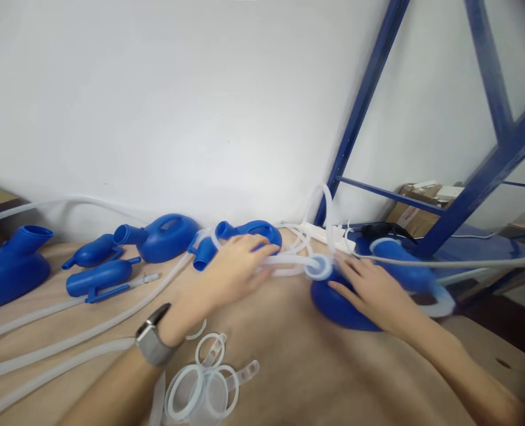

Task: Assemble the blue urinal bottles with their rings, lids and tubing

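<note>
My left hand [238,266], with a watch on its wrist, curls its fingers around a translucent white tube [289,259]. The tube runs right to a white ring-shaped cap [319,267] at the mouth of a blue plastic urinal bottle [333,305]. My right hand [369,284] grips that bottle beside its mouth, its fingers covering part of the body. Another blue urinal bottle [260,228] lies just behind my left hand. Below my left wrist sit several clear caps and rings with straps [204,384]. Motion blurs both hands a little.
More blue bottles [168,236] and small blue fittings [100,278] lie on the left of the brown tabletop [284,361], with long tubes [89,328]. A white power strip [328,235] is at the back. A blue metal frame [360,112] rises at right, with a blurred blue bottle [402,266] before it.
</note>
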A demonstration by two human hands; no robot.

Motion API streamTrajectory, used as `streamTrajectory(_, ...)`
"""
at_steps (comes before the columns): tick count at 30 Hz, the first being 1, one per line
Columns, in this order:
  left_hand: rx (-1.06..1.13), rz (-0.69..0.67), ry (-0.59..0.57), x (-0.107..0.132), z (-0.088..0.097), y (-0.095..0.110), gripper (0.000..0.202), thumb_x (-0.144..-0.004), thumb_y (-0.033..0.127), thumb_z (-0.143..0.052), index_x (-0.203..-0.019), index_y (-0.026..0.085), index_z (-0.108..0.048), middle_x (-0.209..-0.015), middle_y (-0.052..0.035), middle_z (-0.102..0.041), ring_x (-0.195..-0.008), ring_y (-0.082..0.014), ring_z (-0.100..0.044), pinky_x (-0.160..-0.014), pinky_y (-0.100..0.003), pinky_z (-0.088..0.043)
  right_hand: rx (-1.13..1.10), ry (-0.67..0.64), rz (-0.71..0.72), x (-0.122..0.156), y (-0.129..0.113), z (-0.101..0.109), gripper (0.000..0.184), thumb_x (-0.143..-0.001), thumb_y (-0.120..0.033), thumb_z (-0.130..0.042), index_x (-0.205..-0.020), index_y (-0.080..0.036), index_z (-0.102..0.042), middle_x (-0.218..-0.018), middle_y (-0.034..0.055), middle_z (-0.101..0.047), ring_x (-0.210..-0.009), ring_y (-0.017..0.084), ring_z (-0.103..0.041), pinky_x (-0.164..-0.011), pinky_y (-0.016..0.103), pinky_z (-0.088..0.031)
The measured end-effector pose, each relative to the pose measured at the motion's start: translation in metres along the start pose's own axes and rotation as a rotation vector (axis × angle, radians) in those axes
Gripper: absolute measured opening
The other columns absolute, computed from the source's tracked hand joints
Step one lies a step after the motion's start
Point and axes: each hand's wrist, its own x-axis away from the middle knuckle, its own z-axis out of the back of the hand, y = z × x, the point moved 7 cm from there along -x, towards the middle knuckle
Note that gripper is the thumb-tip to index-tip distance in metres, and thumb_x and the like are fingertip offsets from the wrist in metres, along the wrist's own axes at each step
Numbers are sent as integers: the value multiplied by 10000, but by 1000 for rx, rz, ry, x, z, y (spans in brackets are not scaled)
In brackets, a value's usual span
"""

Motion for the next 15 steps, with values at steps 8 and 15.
streamTrajectory(8, -135, -110, -112, -44, -61, 23, 527, -961, 291, -699, -1436, 162, -512, -1412, -192, -644, -1309, -345, -605, -1129, -545, -427, -405, -296, 20, -52, -37, 20, 526, -1017, -552, -533, -1400, -211, -651, -1371, 142, -717, -1265, 342, -667, -1080, 490, -527)
streamTrajectory(15, -108, -27, -142, -47, -59, 16, 532, -857, 234, -688, -1358, 126, -544, -1273, -185, -713, -1218, -345, -659, -1204, -650, -312, -306, -341, -110, -30, 14, 31, 736, -921, -761, -528, -1498, -311, -598, -1528, 90, -618, -1511, 458, -406, -1227, 675, -297)
